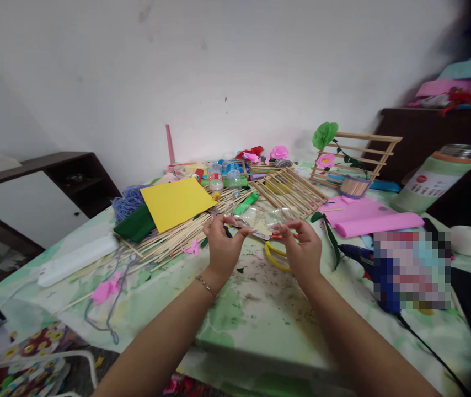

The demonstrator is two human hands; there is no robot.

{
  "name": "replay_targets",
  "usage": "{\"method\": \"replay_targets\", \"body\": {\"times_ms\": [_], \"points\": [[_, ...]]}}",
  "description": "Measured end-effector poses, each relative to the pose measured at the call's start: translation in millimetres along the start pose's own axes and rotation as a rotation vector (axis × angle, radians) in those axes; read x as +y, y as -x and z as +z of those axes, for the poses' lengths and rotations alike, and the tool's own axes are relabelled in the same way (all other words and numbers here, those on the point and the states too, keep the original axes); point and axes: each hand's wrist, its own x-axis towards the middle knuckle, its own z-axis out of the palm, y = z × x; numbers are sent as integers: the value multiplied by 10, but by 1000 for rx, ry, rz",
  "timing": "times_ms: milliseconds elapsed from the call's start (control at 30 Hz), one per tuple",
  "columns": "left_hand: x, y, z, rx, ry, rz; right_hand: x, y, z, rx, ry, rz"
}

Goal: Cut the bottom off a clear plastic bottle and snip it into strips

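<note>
My left hand point(225, 242) and my right hand point(301, 248) are raised over the middle of the table, a short gap apart. Each is closed, thumb against fingers, on a clear plastic piece point(279, 216) that is hard to make out. Whether it is one piece or two, I cannot tell. Scissors with yellow handles point(276, 258) lie on the cloth between my hands. Just beyond my fingers are a green marker-like item point(246, 204) and a flat stick lattice point(289, 192).
Yellow sheet point(177, 203), thin sticks point(169, 242) and blue yarn point(128, 204) lie left. A blue glue gun point(388, 281), pink paper point(378, 219) and green bottle point(438, 176) are right. Small plastic bottles point(215, 179) and a flowered stick rack point(355, 160) stand behind.
</note>
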Motion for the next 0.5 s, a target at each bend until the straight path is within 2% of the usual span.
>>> {"method": "replay_targets", "body": {"times_ms": [133, 367, 433, 500], "points": [[-30, 38, 51, 49, -75, 36, 16, 39, 43, 33, -2, 75], [-44, 60, 92, 70, -179, 41, 4, 54, 95, 62, 48, 77], [-33, 42, 93, 59, -135, 28, 1, 11, 73, 51, -4, 94], [-25, 11, 94, -12, 5, 2, 10, -65, 37, 29, -142, 121]]}}
